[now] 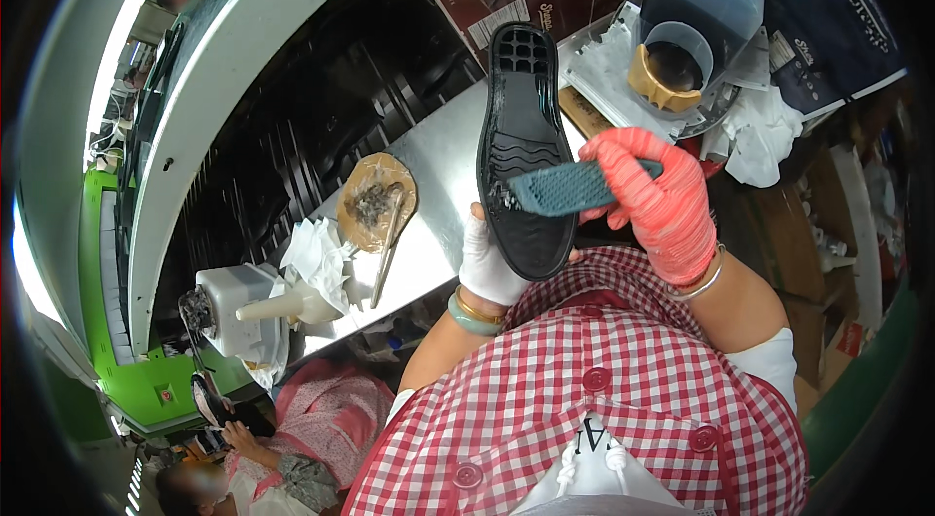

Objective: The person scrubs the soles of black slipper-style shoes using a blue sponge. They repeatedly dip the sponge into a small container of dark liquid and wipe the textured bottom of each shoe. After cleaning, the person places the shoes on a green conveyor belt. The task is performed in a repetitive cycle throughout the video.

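My left hand [487, 263], in a white glove, holds a black shoe sole [524, 141] upright by its lower end, tread side facing me. My right hand [657, 200], in a red-orange glove, grips a blue-grey flat brush-like tool [565, 188] and presses its end against the middle of the sole. Both hands are raised above a metal bench [443, 161], in front of my red-and-white checked apron.
A brown pad with dark residue and a stick [375, 204] lies on the bench beside crumpled white paper [317, 258] and a white container with a nozzle [243, 307]. A clear tub with a tan dish [682, 39] and cardboard boxes stand far right. Another person [282, 448] sits lower left.
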Motion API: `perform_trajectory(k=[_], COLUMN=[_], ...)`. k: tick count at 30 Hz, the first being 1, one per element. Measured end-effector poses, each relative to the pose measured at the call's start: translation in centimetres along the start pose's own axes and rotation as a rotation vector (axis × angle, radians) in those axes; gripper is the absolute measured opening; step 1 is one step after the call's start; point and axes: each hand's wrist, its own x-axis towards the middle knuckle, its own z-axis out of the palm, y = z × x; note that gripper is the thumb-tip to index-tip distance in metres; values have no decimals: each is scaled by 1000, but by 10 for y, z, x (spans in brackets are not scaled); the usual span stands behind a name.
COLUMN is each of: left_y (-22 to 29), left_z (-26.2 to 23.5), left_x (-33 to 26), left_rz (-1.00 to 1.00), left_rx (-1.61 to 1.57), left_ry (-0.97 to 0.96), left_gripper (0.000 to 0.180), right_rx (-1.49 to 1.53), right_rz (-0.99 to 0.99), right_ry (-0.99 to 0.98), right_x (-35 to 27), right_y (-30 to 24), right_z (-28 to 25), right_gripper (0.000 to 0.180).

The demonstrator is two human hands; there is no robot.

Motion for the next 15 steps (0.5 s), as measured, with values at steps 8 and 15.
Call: perform_trajectory(k=[8, 15], left_y=[-2, -2], left_z=[3, 3], left_x=[3, -2], left_rz=[-10, -18], left_rx=[-92, -88], left_ry=[-42, 20], left_gripper=[86, 84], right_rx=[158, 92], right_rz=[-71, -8], right_ry=[85, 2], right_x=[13, 9], right_y=[8, 4], right_z=[3, 4], right_gripper=[23, 23])
